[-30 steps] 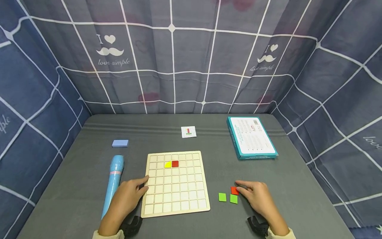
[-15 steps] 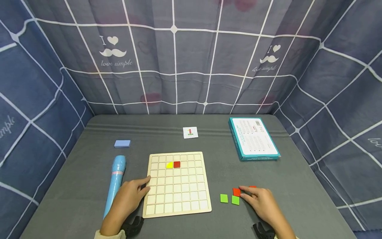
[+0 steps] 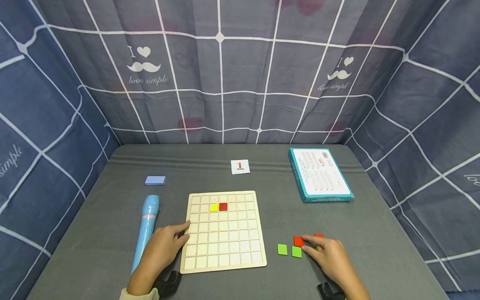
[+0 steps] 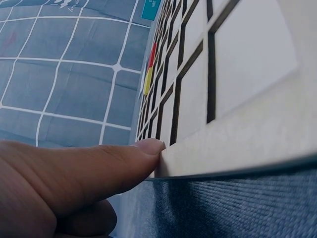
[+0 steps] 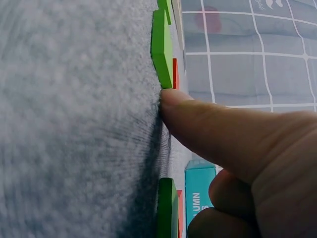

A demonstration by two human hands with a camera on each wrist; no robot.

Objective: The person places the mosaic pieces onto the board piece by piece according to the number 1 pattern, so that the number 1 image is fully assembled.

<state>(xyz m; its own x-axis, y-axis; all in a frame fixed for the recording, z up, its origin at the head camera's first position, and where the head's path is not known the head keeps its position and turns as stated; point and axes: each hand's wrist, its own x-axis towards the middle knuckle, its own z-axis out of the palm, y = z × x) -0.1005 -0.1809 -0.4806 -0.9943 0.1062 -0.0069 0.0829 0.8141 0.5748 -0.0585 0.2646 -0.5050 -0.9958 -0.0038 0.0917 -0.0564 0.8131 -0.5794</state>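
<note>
Right grip [image 3: 331, 255], fingertips apart, at a loose red tile [image 3: 298, 241] and loose green tile [image 3: 296, 252].
They're unplaced, just past the board's [image 3: 223, 237] three o'clock; left grip [image 3: 164, 246], also apart, touches nine. Only a yellow tile [image 3: 214, 207] and dark red tile [image 3: 223, 206] are set, near twelve: early going, I'd judge.

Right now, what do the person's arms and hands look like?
The left hand and right hand are bare, with no gloves or rings showing. A pale cream sleeve cuff shows on the left; on the right, too little is in the picture to tell. A chunky black device sits by each wrist.
</note>
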